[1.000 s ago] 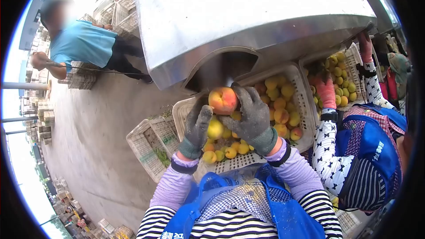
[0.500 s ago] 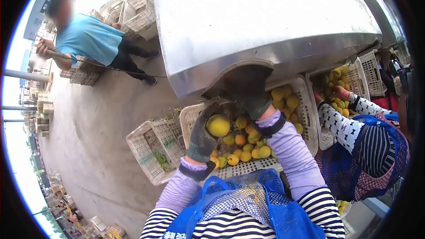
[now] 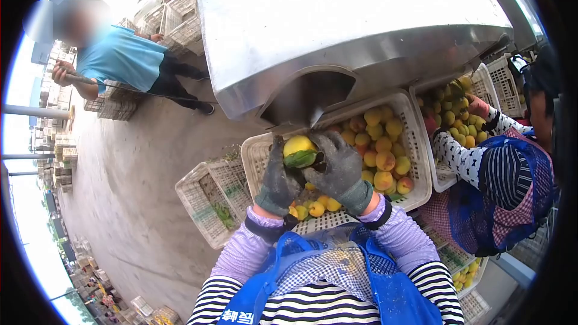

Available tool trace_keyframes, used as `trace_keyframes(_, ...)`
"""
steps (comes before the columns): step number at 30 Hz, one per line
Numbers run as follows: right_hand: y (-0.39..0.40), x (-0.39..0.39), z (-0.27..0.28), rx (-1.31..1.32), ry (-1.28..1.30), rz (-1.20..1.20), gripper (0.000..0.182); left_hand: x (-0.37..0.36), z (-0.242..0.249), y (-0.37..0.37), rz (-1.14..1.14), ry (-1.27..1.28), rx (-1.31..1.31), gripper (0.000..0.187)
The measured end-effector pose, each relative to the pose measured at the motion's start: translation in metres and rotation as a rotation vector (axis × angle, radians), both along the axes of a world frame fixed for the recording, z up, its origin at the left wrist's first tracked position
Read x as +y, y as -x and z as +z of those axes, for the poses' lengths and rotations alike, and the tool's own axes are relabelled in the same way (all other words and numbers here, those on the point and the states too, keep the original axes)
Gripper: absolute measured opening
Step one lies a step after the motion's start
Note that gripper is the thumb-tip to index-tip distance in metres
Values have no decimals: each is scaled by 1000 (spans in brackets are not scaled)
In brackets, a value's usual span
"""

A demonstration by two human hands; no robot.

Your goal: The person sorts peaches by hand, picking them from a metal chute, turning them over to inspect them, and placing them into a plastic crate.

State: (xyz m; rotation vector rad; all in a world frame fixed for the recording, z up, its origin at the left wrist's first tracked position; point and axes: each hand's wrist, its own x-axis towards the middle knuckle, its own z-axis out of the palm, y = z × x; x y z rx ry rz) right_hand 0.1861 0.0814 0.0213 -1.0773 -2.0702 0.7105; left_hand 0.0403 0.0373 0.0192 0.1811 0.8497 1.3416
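Both my hands, in dark dirty gloves, are close together over a white plastic crate (image 3: 427, 174) of yellow-orange peaches (image 3: 384, 159). My left hand (image 3: 280, 177) is wrapped around the left side of a yellow peach (image 3: 298, 144) with a green leaf (image 3: 300, 158) across its front. The fingers of my right hand (image 3: 340, 171) curl in from the other side, closed at the leaf's right end. A pale pointed sliver (image 3: 316, 118) shows just above those fingers, in front of the dark chute opening (image 3: 310, 93) of a metal machine (image 3: 355, 18).
To the left of my crate stands another white crate (image 3: 205, 204) with green leaves inside. At right, a co-worker (image 3: 506, 174) reaches into a neighbouring peach crate (image 3: 445, 177). A person in a blue shirt (image 3: 123, 54) stands on the concrete floor (image 3: 138, 180) before stacked crates.
My right hand has come down out of the chute opening to the peach in my left hand. The leaf now shows on the peach. More of the crate's peaches are uncovered.
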Motion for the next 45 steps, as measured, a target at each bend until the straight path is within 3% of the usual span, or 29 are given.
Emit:
trace_keyframes(2, -10, 9, 11, 10, 49, 61, 72, 1, -1, -1, 18, 5, -5, 54)
trace_keyframes(4, -13, 19, 14, 20, 98, 123, 71, 0, -4, 4, 7, -127, 459, 46)
trace_keyframes(6, -12, 26, 13, 113, 112, 162, 73, 6, 1, 14, -78, -179, 528, 47)
trace_keyframes(7, -10, 25, 17, 112, 113, 162, 73, 8, 4, 18, -165, -232, 596, 48)
trace_keyframes(10, 0, 14, 25, 60, 28, 4, 75, 8, 8, 17, -138, -288, 784, 51)
trace_keyframes(12, 10, 8, 13, -214, -94, -86, 75, 12, 9, 16, -114, -217, 636, 51)
trace_keyframes(13, 14, 12, 9, -256, -82, -80, 73, 14, 9, 16, -90, -153, 489, 51)
trace_keyframes(16, 23, 23, 10, -373, 56, -136, 69, 13, -9, 12, 102, -100, 437, 49)
trace_keyframes(17, 27, 36, -1, -375, 60, -132, 69, 10, -18, 16, 104, -95, 436, 49)
trace_keyframes(19, 37, 76, -34, -87, -329, -109, 66, 3, -47, 25, 133, 200, 236, 54)
trace_keyframes(20, 44, 96, -40, -89, -325, -107, 66, 3, -75, 27, 135, 205, 235, 54)
trace_keyframes(22, 58, 118, -50, -108, -372, -162, 53, -6, -147, 33, 148, 531, 408, 59)
trace_keyframes(23, 53, 118, -49, -116, -355, -164, 53, -5, -197, 39, 138, 547, 405, 59)
trace_keyframes(25, 34, 112, -45, -105, -254, -149, 49, -2, -286, 41, -18, 549, 1282, 56)
trace_keyframes(26, 27, 105, -56, -124, -240, -147, 49, 5, -287, 41, -35, 560, 1265, 56)
trace_keyframes(28, 12, 90, -88, -114, -47, -126, 41, 34, -283, 49, -595, 723, 1459, 56)
trace_keyframes(29, 4, 77, -114, -232, -30, -109, 40, 38, -326, 60, -846, 778, 1409, 58)
trace_keyframes(30, -1, 67, -142, -346, -16, -92, 38, 40, -327, 60, -854, 775, 1397, 58)
trace_keyframes(31, 0, 65, -159, -359, -11, -92, 38, 44, -320, 57, -1037, 655, 1627, 59)
trace_keyframes(32, 0, 65, -172, -513, 192, -6, 37, 48, -315, 54, -1217, 510, 1851, 60)
trace_keyframes(33, 0, 64, -187, -655, 409, 87, 36, 46, -313, 54, -1233, 517, 1838, 60)
trace_keyframes(36, 5, 51, -299, -653, 308, 98, 40, 42, -303, 54, -1300, 603, 1764, 60)
trace_keyframes(38, 18, 51, -291, -648, 409, 93, 42, 35, -280, 35, -1037, 418, 1385, 67)
trace_keyframes(39, 27, 55, -271, -651, 510, 86, 43, 26, -285, 24, -1037, 425, 1391, 67)
trace_keyframes(40, 38, 81, -205, -434, 976, -116, 54, 16, -298, 8, -1072, 425, 1318, 72)
trace_keyframes(42, 36, 88, -208, -501, 936, -56, 57, -1, -311, 0, -1106, 422, 1244, 79)
trace_keyframes(44, 30, 92, -206, -629, 857, 67, 61, -13, -317, 0, -1238, 227, 1570, 88)
trace_keyframes(45, 26, 93, -203, -692, 816, 128, 64, -12, -339, 9, -1327, 223, 1425, 86)
